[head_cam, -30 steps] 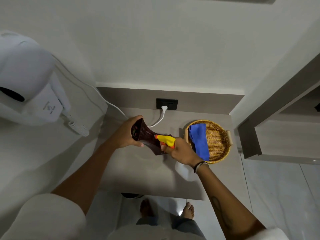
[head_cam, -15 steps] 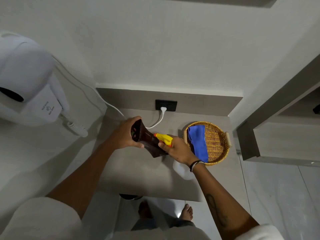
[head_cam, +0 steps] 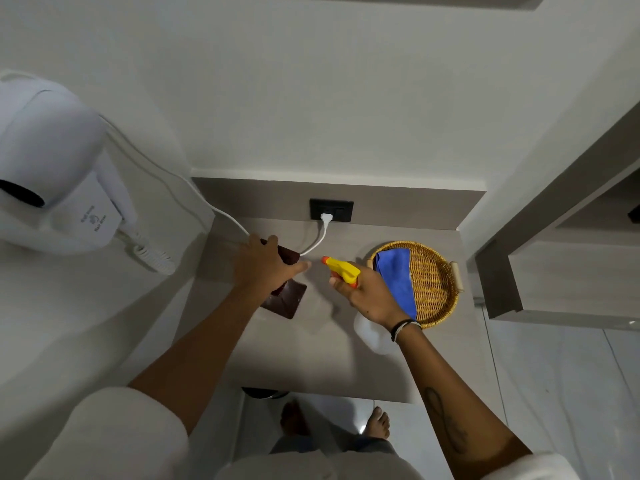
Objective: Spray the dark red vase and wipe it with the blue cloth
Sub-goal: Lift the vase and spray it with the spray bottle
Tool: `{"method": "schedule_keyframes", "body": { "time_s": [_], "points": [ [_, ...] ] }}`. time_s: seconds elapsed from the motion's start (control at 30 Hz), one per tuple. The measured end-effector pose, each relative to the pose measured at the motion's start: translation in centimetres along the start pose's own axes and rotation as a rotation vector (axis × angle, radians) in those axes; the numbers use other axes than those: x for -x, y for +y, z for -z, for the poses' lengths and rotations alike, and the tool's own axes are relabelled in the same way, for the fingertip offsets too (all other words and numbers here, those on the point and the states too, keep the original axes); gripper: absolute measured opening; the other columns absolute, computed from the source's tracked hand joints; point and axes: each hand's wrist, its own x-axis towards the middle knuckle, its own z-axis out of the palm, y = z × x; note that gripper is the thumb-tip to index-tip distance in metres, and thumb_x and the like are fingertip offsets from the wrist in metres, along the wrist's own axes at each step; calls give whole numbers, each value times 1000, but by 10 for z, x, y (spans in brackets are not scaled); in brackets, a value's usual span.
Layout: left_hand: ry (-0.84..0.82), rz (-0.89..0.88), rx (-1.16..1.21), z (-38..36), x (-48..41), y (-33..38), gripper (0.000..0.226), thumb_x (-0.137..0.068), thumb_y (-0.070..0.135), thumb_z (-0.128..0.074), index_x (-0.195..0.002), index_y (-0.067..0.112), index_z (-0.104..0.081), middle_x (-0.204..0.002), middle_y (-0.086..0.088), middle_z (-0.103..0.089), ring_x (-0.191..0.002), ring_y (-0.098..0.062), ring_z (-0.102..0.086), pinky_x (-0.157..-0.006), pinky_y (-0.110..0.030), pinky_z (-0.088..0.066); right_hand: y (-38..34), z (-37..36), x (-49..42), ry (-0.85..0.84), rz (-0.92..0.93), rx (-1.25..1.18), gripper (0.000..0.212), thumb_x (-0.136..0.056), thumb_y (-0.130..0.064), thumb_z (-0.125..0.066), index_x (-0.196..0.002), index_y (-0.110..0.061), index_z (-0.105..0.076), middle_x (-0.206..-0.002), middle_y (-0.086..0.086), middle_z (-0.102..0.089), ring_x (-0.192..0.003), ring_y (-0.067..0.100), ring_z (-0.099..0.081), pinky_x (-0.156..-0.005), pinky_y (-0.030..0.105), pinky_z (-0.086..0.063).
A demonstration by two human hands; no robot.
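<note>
Left hand (head_cam: 265,268) fingers grip dark red vase (head_cam: 285,299); right hand (head_cam: 370,296) holds spray bottle (head_cam: 341,269); dryer label unreadable

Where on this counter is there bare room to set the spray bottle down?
Bare counter lies toward the near edge, between both forearms. Crowded: the basket with blue cloth at right, vase and white cord toward the back.
</note>
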Motion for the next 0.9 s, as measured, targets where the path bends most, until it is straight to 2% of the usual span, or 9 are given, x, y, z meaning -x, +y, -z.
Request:
{"method": "schedule_keyframes", "body": {
  "time_s": [0.07,0.17,0.23,0.3,0.37,0.47,0.57,0.8,0.9],
  "points": [
    [-46,23,51,0,3,5,131,-58,113,-28,-153,24,-45,-153,-23,-46,-140,-46,-48,-106,-56,-48,2,2,1,3,-5,4,45,-109,-34,-58,-154,-30,-54,-100,-2,-66,-69,1,-54,-71,24,-50],
    [-147,-38,136,7,1,-1,138,-54,114,-32,-166,33,-22,-174,-21,-19,-158,-48,-23,-121,-63,-31,4,4,5,-3,-16,-1,46,-109,-32,-58,-155,-29,-53,-98,-4,-65,-68,0,-54,-71,24,-50],
    [-216,-172,136,13,1,-13,150,-43,116,-35,-169,39,-8,-179,-11,0,-164,-41,-2,-126,-65,-17,6,5,7,-14,-20,9,47,-110,-32,-58,-156,-29,-51,-96,-12,-62,-69,-3,-54,-73,21,-50],
    [-229,-380,16,18,1,-27,155,-41,114,-44,-169,38,-4,-180,-5,4,-165,-34,6,-129,-64,-9,8,5,10,-22,-16,20,48,-110,-32,-58,-157,-28,-51,-104,-14,-62,-69,-7,-57,-75,15,-48],
    [-216,-534,-84,20,3,-38,148,-50,101,-64,-169,30,-14,-178,-7,-13,-164,-36,-9,-129,-56,-17,11,3,12,-38,-11,29,48,-110,-31,-58,-157,-27,-51,-110,-15,-62,-72,-15,-60,-76,8,-44],
    [-111,-574,-35,20,7,-39,120,-56,64,-90,-156,20,-41,-151,-6,-50,-137,-30,-50,-113,-43,-46,11,-2,14,-62,5,24,48,-109,-30,-59,-156,-26,-52,-113,-18,-61,-81,-24,-59,-76,5,-43],
    [-66,-504,101,19,9,-37,113,-56,48,-96,-152,18,-45,-144,-4,-54,-129,-26,-53,-104,-41,-53,10,-3,12,-79,25,6,47,-109,-30,-60,-155,-27,-53,-120,-19,-61,-85,-28,-58,-74,0,-46],
    [-103,-351,419,8,14,-55,116,-55,25,-98,-156,19,-43,-152,-4,-51,-135,-24,-51,-105,-30,-43,4,-1,5,-113,26,-66,45,-108,-30,-61,-153,-24,-56,-124,-16,-66,-80,-28,-61,-70,-3,-46],
    [-113,-319,491,5,16,-58,116,-55,21,-98,-157,21,-42,-152,-3,-49,-135,-21,-50,-102,-28,-43,2,-4,-1,-141,34,-66,44,-109,-29,-61,-152,-25,-57,-121,-23,-65,-80,-28,-60,-70,-3,-46]
  ]
}}
